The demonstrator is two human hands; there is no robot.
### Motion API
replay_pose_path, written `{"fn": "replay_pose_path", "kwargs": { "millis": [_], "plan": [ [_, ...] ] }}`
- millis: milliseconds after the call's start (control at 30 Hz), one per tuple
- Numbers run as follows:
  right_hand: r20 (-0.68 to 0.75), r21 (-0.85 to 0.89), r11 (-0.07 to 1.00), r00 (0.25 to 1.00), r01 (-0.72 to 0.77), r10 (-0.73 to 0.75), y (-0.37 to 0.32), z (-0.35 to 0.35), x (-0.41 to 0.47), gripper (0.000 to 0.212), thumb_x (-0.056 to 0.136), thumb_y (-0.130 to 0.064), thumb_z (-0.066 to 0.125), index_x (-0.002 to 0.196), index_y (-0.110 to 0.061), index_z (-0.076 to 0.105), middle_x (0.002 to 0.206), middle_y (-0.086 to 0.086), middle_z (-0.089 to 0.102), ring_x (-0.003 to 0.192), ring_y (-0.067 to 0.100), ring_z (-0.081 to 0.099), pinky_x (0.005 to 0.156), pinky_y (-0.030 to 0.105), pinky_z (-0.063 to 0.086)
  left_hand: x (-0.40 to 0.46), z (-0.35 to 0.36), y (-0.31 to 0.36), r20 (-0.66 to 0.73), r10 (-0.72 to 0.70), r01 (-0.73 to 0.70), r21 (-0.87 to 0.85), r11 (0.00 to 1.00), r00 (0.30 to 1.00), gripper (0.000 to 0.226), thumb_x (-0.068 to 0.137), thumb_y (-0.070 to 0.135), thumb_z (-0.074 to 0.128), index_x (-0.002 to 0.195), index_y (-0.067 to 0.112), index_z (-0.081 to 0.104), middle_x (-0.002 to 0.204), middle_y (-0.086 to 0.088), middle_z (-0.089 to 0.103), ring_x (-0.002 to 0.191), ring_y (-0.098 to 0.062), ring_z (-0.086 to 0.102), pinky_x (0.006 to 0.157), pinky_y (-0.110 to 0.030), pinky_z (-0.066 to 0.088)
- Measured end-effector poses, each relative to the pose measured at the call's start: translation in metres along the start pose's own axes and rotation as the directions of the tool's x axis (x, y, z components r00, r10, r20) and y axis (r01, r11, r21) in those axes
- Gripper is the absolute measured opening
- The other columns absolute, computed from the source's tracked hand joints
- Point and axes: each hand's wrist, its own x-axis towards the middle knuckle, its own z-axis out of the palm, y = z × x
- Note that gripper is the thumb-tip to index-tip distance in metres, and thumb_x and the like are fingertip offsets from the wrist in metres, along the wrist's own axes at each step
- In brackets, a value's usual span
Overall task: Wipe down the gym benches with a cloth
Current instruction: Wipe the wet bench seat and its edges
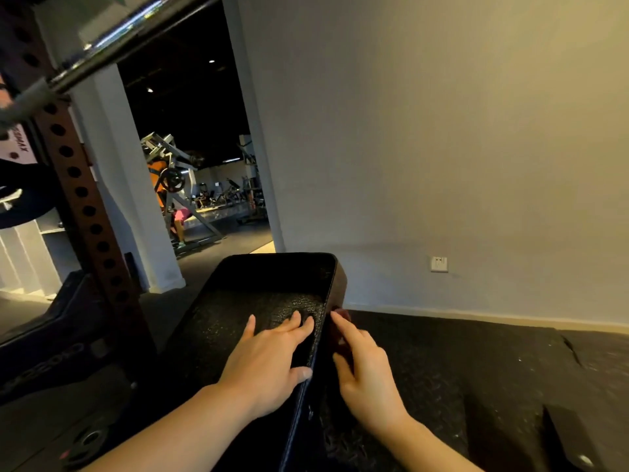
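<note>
Left hand (269, 366) flat on bench (238, 315)

barbell (112, 42), rack upright (81, 199), wall socket (439, 264)

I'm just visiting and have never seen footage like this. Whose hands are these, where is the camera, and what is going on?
There is no machine here: a person wears one camera on the head, looking down at their own hands. The left hand rests flat, fingers straight, on top of a black padded gym bench. The right hand is at the bench's right side edge, where something dark reddish, perhaps the wiping cloth, shows by its fingertips; it is too dim to be sure. A barbell sits on a rack to the left, and a doorway shows more gym equipment.
</note>
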Motion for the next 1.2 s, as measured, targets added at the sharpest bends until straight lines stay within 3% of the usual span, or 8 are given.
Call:
{"fn": "replay_pose_path", "kwargs": {
  "millis": [167, 267, 367, 500, 667, 833, 967, 1200],
  "plan": [
    [-0.240, 0.010, 0.974, 0.945, -0.225, 0.221, 0.015, -0.030, 0.028, 0.030, 0.084, -0.001, 0.066, 0.109, -0.015, 0.057, 0.096, -0.006, 0.061, 0.098, 0.012, 0.061, 0.074, 0.012, 0.039, 0.000, -0.001, 0.001, 0.018, -0.018, 0.018, 0.007, 1.000, 1.000, 0.073, 0.096, 0.037, 0.053, 0.153, 0.034, 0.007, 0.161, 0.007, 0.004, 0.146, -0.010, 0.014, 0.119, -0.047, -0.008],
    [-0.401, 0.197, 0.949, 0.863, -0.245, 0.307, 0.003, -0.026, 0.069, 0.019, 0.082, -0.014, 0.074, 0.096, -0.017, 0.062, 0.101, -0.001, 0.063, 0.098, 0.016, 0.060, 0.087, 0.025, 0.044, 0.000, -0.002, 0.002, 0.017, -0.032, 0.032, 0.001, 0.999, 0.999, 0.073, 0.096, 0.036, 0.055, 0.152, 0.035, 0.009, 0.161, 0.008, 0.005, 0.146, -0.011, 0.017, 0.119, -0.047, -0.009],
    [-0.244, 0.448, 0.867, 0.904, -0.217, 0.352, -0.009, -0.003, 0.086, 0.026, 0.090, -0.022, 0.066, 0.115, -0.019, 0.062, 0.126, -0.002, 0.058, 0.119, 0.016, 0.054, 0.105, 0.034, 0.041, 0.001, -0.002, 0.001, 0.015, -0.033, 0.033, 0.006, 0.999, 0.999, 0.073, 0.096, 0.036, 0.055, 0.152, 0.035, 0.009, 0.161, 0.008, 0.006, 0.146, -0.011, 0.016, 0.119, -0.047, -0.008],
    [-0.018, 0.379, 0.909, 0.981, -0.173, 0.194, -0.004, 0.001, 0.052, 0.051, 0.096, -0.001, 0.049, 0.143, -0.020, 0.042, 0.138, -0.008, 0.046, 0.131, 0.006, 0.039, 0.104, 0.015, 0.030, 0.001, -0.001, -0.001, 0.012, -0.027, 0.027, -0.008, 1.000, 1.000, 0.073, 0.095, 0.038, 0.055, 0.152, 0.036, 0.009, 0.161, 0.008, 0.006, 0.147, -0.010, 0.014, 0.119, -0.046, -0.008],
    [-0.199, 0.114, 0.993, 0.978, -0.036, 0.058, 0.008, -0.001, 0.049, 0.043, 0.083, 0.014, 0.058, 0.118, -0.009, 0.066, 0.119, -0.006, 0.058, 0.113, 0.002, 0.051, 0.088, -0.004, 0.033, 0.000, 0.001, -0.002, 0.010, -0.019, 0.019, -0.020, 1.000, 1.000, 0.073, 0.096, 0.037, 0.054, 0.152, 0.037, 0.007, 0.160, 0.009, 0.005, 0.146, -0.007, 0.011, 0.119, -0.046, -0.008],
    [-0.341, 0.260, 0.949, 0.903, -0.179, 0.263, 0.004, -0.003, 0.093, 0.031, 0.080, 0.013, 0.055, 0.094, -0.013, 0.066, 0.092, 0.000, 0.066, 0.092, 0.014, 0.063, 0.081, 0.018, 0.048, 0.001, 0.001, -0.004, 0.011, -0.011, 0.011, -0.003, 1.000, 1.000, 0.073, 0.096, 0.037, 0.054, 0.152, 0.037, 0.008, 0.160, 0.009, 0.006, 0.146, -0.010, 0.014, 0.118, -0.046, -0.008],
    [-0.336, 0.257, 0.958, 0.917, -0.130, 0.214, -0.002, 0.009, 0.065, 0.030, 0.082, 0.013, 0.056, 0.096, -0.013, 0.063, 0.097, 0.002, 0.064, 0.083, -0.001, 0.059, 0.074, 0.002, 0.041, 0.002, 0.002, -0.006, -0.007, -0.011, 0.011, -0.026, 1.000, 1.000, 0.073, 0.094, 0.039, 0.056, 0.151, 0.039, 0.011, 0.160, 0.011, 0.008, 0.146, -0.009, 0.016, 0.117, -0.045, -0.010],
    [-0.343, 0.244, 0.959, 0.913, -0.142, 0.222, 0.001, -0.006, 0.104, 0.031, 0.077, 0.012, 0.054, 0.086, -0.015, 0.066, 0.085, 0.001, 0.067, 0.081, 0.010, 0.062, 0.072, 0.013, 0.045, -0.001, 0.008, -0.004, -0.029, -0.016, 0.015, -0.046, 0.999, 0.999, 0.072, 0.096, 0.035, 0.055, 0.152, 0.036, 0.009, 0.160, 0.009, 0.007, 0.146, -0.007, 0.012, 0.118, -0.045, -0.008]
  ]
}}
